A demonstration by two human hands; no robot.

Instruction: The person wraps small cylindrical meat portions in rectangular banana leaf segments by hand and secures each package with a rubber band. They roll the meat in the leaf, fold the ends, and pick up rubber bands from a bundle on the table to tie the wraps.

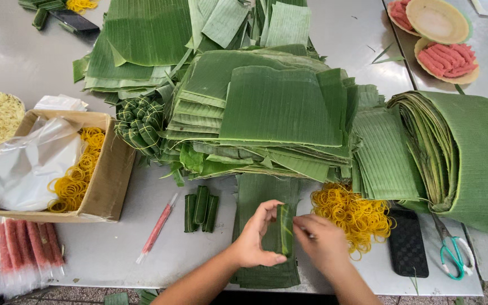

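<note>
Nearest you, your left hand (257, 237) is cupped closed round the small leaf-wrapped roll (283, 229), upright with its long axis pointing away, your right hand (322, 243) pinching its right edge, above the leaf strip (266, 195); beyond, the rubber bands (352, 213).

Bright, even overhead light on my feed, no harsh shadows. Soft glare on the grey table (345, 34), esp. top centre and far left. White plastic bag (26, 164) slightly blown out. Focus sharp mid-frame; wide-angle lens bends the edges a bit. Hands cast only faint shadows, no motion blur.
</note>
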